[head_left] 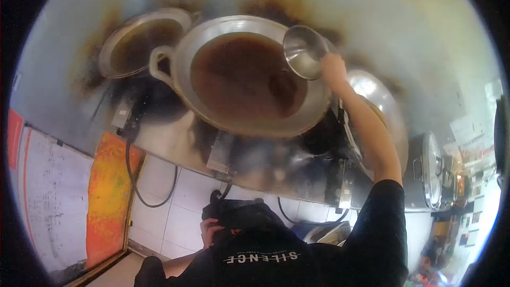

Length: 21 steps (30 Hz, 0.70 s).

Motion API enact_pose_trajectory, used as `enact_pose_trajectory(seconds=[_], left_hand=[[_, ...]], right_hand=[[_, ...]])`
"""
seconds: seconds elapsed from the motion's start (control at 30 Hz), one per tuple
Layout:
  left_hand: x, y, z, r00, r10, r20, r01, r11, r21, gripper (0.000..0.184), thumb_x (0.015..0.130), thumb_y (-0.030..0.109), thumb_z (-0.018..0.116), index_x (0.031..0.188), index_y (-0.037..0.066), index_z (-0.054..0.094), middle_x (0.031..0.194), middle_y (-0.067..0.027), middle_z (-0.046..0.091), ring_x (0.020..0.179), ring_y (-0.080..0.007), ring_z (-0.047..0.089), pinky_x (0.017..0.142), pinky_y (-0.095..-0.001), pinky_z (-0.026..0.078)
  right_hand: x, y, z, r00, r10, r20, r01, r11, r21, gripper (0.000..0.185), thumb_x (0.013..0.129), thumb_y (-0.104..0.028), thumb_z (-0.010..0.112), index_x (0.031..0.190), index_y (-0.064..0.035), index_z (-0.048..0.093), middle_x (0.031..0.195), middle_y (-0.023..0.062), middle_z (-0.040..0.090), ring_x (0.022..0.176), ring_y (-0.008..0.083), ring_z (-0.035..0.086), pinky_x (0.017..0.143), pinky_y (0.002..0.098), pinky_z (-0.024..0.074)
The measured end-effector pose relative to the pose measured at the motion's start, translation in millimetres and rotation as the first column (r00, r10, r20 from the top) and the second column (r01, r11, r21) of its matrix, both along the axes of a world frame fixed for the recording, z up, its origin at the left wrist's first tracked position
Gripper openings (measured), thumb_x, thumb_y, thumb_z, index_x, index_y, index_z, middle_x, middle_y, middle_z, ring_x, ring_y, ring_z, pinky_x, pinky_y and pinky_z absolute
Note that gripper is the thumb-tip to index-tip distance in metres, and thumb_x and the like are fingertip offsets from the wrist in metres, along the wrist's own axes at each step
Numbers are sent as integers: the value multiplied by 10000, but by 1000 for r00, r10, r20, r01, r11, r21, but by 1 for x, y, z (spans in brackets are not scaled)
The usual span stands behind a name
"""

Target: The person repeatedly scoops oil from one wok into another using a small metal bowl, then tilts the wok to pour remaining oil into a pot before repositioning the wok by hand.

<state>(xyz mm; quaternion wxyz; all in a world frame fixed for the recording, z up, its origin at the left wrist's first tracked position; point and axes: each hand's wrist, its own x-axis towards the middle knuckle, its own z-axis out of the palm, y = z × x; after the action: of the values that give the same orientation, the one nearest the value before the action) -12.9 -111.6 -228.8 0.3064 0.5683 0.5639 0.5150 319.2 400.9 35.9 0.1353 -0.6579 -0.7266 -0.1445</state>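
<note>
My right hand [333, 70] is closed on a shiny metal bowl [304, 48], which is tilted over the right side of a large wok [186, 93]. The bowl's open side faces me and its inside looks bare. Dark brown liquid [239, 77] fills much of the wok, with a darker patch below the bowl. Down by my waist, my left hand [209, 230] has its fingers bent against black cloth [239, 213] in front of my shirt. Part of that hand is hidden behind the cloth.
A smaller wok [109, 56] with brown liquid stands at the left, and a shiny metal pan [377, 87] under my right forearm. Farther right is a lidded pot [431, 167]. Burner fittings and a black hose [130, 165] run along the stove's front edge.
</note>
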Motion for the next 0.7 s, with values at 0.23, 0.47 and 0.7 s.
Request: enact_pose_trajectory(seconds=[0.23,0.47,0.7], left_hand=[[-16,-17,-20,990,144,-6,-143,989,43,325,629,140,760,925,95,632,1091,-129,477,1035,-284,479,859,-367,424],[-29,-17,-5,990,140,18,-141,988,65,307,681,180,745,947,77,630,1106,-134,452,1047,-286,463,856,-363,413],[-30,-23,-8,925,213,316,-168,972,-164,262,688,158,738,913,71,637,1120,-126,435,1042,-278,466,848,-356,425]], right_hand=[[-65,17,-39,648,406,645,-156,899,-409,261,790,-218,616,916,7,658,817,164,655,831,359,653,702,444,534],[-118,5,-65,851,-238,-468,-96,805,-585,363,831,-141,573,915,208,523,832,291,637,655,309,679,550,329,559],[-144,-8,-95,214,-343,-915,-420,813,-403,186,832,-20,488,792,158,522,685,248,628,624,316,671,503,333,551]])
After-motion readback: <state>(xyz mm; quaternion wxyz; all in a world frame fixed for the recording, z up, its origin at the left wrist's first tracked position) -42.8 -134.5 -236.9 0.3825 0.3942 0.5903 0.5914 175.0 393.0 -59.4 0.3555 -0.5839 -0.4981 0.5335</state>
